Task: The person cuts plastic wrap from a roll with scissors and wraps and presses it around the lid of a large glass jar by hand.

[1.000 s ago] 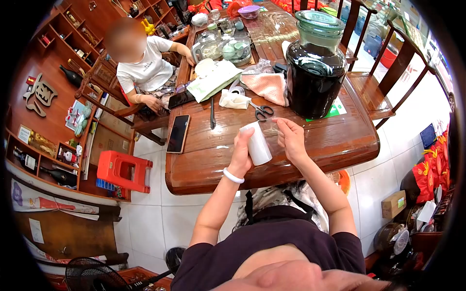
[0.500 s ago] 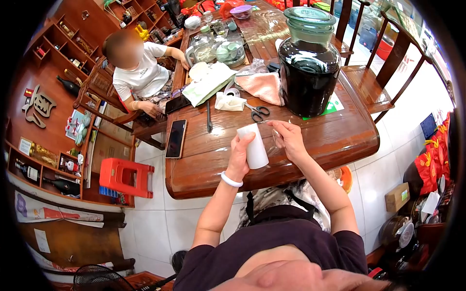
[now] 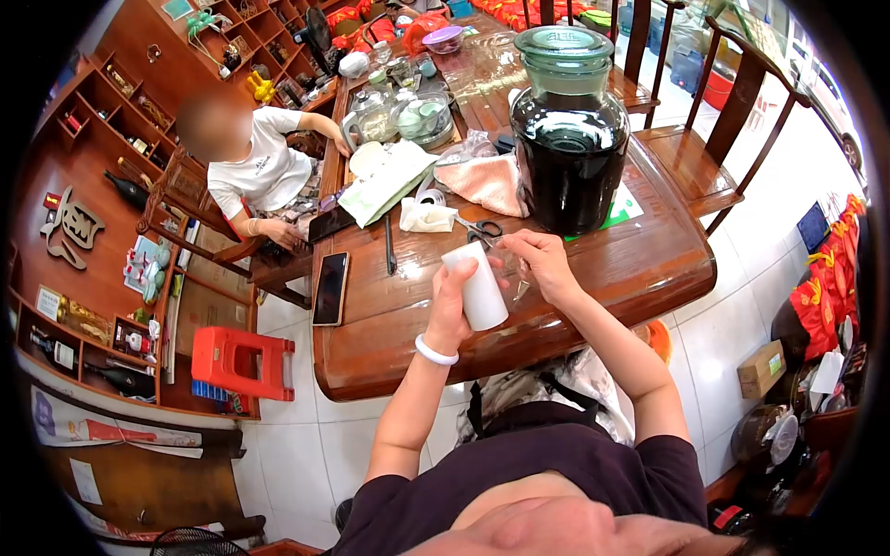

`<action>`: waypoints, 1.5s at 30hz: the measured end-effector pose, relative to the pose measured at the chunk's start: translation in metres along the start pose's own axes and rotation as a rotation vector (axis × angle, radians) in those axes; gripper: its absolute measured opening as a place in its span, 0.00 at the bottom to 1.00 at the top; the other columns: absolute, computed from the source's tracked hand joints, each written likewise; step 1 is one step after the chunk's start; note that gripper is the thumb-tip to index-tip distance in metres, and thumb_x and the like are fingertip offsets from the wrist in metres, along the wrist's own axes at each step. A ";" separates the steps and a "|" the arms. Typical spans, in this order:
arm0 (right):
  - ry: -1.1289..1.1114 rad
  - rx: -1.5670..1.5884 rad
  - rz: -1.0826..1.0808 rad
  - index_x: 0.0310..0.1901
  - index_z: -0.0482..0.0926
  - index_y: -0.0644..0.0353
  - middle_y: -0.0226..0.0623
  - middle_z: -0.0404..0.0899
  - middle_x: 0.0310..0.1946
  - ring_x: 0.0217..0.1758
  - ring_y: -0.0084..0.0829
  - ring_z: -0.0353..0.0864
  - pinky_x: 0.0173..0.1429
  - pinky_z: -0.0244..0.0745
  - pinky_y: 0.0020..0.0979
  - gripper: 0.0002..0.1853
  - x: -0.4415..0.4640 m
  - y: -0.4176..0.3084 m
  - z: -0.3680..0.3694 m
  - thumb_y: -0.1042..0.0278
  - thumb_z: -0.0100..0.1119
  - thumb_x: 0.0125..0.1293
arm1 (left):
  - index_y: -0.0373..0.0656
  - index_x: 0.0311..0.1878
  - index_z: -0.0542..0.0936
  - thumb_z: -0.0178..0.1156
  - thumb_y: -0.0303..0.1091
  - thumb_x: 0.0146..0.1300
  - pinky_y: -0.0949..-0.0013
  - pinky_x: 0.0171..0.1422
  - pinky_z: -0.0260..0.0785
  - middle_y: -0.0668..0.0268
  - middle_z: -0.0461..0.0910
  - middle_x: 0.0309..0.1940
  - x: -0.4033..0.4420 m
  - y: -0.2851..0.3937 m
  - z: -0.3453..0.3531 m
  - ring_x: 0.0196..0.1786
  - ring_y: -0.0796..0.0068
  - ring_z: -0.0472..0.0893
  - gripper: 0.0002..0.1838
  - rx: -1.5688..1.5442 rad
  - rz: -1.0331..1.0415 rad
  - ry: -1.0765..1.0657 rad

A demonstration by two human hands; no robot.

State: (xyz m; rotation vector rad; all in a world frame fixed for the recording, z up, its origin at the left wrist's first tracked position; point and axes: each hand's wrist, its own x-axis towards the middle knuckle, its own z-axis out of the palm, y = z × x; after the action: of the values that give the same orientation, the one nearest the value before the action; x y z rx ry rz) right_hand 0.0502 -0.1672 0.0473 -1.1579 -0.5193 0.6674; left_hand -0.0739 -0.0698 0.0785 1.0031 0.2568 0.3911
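My left hand point(image 3: 452, 301) is wrapped round a white roll point(image 3: 480, 289), apparently of clear plastic film, held tilted above the near part of the table. My right hand point(image 3: 540, 264) is closed in a pinch just right of the roll's top. A thin, shiny piece of clear film point(image 3: 522, 288) hangs below its fingers; whether it still joins the roll I cannot tell. Beyond my hands lie black-handled scissors point(image 3: 486, 229), a crumpled off-white cloth or paper point(image 3: 428, 215) and a pink towel point(image 3: 484, 181). A big glass jar point(image 3: 570, 153) of dark liquid stands behind my right hand.
On the wooden table point(image 3: 389, 343) lie a phone point(image 3: 331, 289), a dark stick-like tool point(image 3: 389, 246) and a pale green packet point(image 3: 387, 183). Glass teapots point(image 3: 422, 120) stand farther back. A person point(image 3: 269, 167) sits at the left, near a red stool point(image 3: 243, 361).
My right hand has come slightly closer to the roll's top, and the film hangs lower below it. The left hand still grips the roll. The whole view has shifted a little.
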 end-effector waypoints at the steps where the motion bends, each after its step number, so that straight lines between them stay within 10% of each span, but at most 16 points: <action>1: -0.008 0.022 -0.038 0.34 0.81 0.63 0.20 0.69 0.15 0.15 0.12 0.61 0.19 0.54 0.17 0.10 0.002 0.000 0.000 0.65 0.57 0.61 | 0.35 0.43 0.73 0.58 0.43 0.55 0.70 0.31 0.74 0.59 0.78 0.35 0.000 0.002 0.002 0.31 0.69 0.80 0.21 0.011 0.017 -0.006; 17: -0.016 0.145 -0.143 0.34 0.79 0.64 0.19 0.64 0.13 0.12 0.10 0.55 0.16 0.46 0.17 0.10 0.025 -0.057 0.011 0.65 0.55 0.63 | 0.35 0.37 0.73 0.59 0.41 0.54 0.69 0.29 0.74 0.61 0.76 0.28 0.028 0.037 0.032 0.27 0.69 0.80 0.17 0.086 0.208 -0.019; 23: 0.154 -0.298 -0.757 0.36 0.80 0.66 0.21 0.72 0.19 0.21 0.11 0.64 0.23 0.58 0.16 0.08 0.049 -0.103 0.007 0.71 0.53 0.63 | 0.32 0.37 0.73 0.56 0.49 0.52 0.68 0.31 0.74 0.58 0.77 0.25 0.052 0.071 0.062 0.26 0.68 0.79 0.24 0.201 0.301 -0.058; 31: 0.091 -0.582 -1.265 0.35 0.79 0.66 0.31 0.77 0.24 0.27 0.16 0.72 0.32 0.67 0.20 0.07 0.109 -0.222 0.008 0.72 0.55 0.62 | 0.33 0.42 0.72 0.60 0.36 0.53 0.67 0.34 0.76 0.59 0.78 0.32 0.110 0.148 0.107 0.30 0.68 0.81 0.18 0.218 0.595 -0.267; 33: 0.044 -0.645 -1.308 0.36 0.79 0.65 0.29 0.74 0.20 0.23 0.15 0.68 0.27 0.65 0.19 0.07 0.131 -0.250 0.005 0.70 0.54 0.63 | 0.34 0.44 0.71 0.63 0.26 0.51 0.67 0.36 0.77 0.59 0.78 0.33 0.128 0.164 0.117 0.31 0.68 0.81 0.18 0.180 0.643 -0.304; 45: -0.052 -0.602 -1.000 0.36 0.80 0.63 0.25 0.70 0.16 0.18 0.12 0.63 0.20 0.58 0.19 0.09 0.233 -0.302 -0.048 0.67 0.53 0.64 | 0.29 0.41 0.73 0.62 0.36 0.49 0.63 0.40 0.77 0.56 0.79 0.32 0.246 0.192 0.142 0.36 0.62 0.82 0.21 0.228 0.568 -0.403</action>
State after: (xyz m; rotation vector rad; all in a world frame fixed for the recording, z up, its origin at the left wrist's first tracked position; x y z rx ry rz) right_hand 0.3085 -0.1078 0.3252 -1.2360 -1.2762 -0.3581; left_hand 0.1640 0.0195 0.3086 1.3514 -0.3662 0.6700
